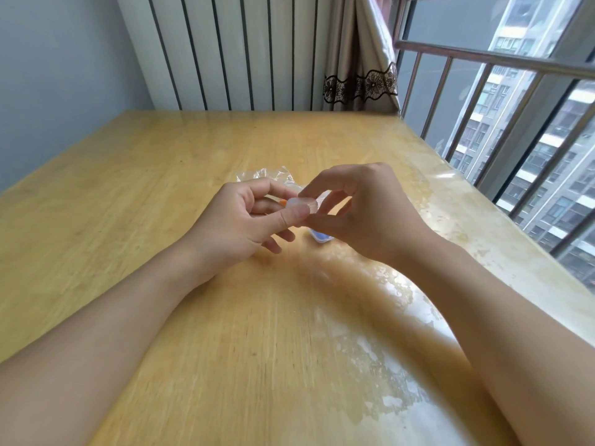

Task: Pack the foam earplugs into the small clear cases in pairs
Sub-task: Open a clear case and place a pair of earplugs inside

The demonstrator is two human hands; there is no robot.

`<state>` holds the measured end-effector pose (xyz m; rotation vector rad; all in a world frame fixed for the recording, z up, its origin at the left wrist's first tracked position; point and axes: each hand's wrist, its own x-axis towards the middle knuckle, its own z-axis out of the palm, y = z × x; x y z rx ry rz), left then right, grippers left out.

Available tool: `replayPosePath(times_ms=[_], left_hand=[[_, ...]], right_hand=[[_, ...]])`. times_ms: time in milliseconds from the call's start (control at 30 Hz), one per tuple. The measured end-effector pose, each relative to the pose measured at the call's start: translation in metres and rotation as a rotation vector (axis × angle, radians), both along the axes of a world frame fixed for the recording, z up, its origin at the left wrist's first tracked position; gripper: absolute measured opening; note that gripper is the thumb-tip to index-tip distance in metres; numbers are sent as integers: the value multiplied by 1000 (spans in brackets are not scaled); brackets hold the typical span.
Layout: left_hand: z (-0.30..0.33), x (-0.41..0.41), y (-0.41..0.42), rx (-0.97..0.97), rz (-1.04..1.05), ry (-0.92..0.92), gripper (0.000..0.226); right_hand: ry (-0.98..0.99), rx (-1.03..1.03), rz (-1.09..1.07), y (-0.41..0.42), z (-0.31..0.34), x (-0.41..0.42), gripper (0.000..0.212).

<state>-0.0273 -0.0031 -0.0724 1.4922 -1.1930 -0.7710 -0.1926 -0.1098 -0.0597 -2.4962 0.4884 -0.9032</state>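
Observation:
Both hands meet above the middle of the wooden table. Between them is a small clear case, pinched by the thumb and fingers of my left hand and by the fingertips of my right hand. A bit of an orange earplug shows at the case's left edge. Whether the case is open or closed is unclear. Under my right hand, on the table, lies a second clear case with something blue in it, mostly hidden.
A crumpled clear plastic bag lies on the table just behind my hands. The table's right edge runs along a window with metal bars. A radiator and a curtain stand behind the far edge.

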Motion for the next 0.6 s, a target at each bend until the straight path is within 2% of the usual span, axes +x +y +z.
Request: replayPosePath(times_ms=[200, 433, 500, 600], left_hand=[[-1, 2, 0, 5, -8, 4, 24], [-3, 3, -1, 4, -19, -11, 39], [-5, 2, -1, 13, -20, -17, 35], [-7, 1, -2, -30, -3, -47, 35]], right_hand=[[-12, -25, 10, 0, -2, 3, 14], [-14, -30, 38, -4, -7, 5, 15], [54, 87, 71, -5, -2, 1, 21], [118, 458, 141, -17, 6, -12, 51]])
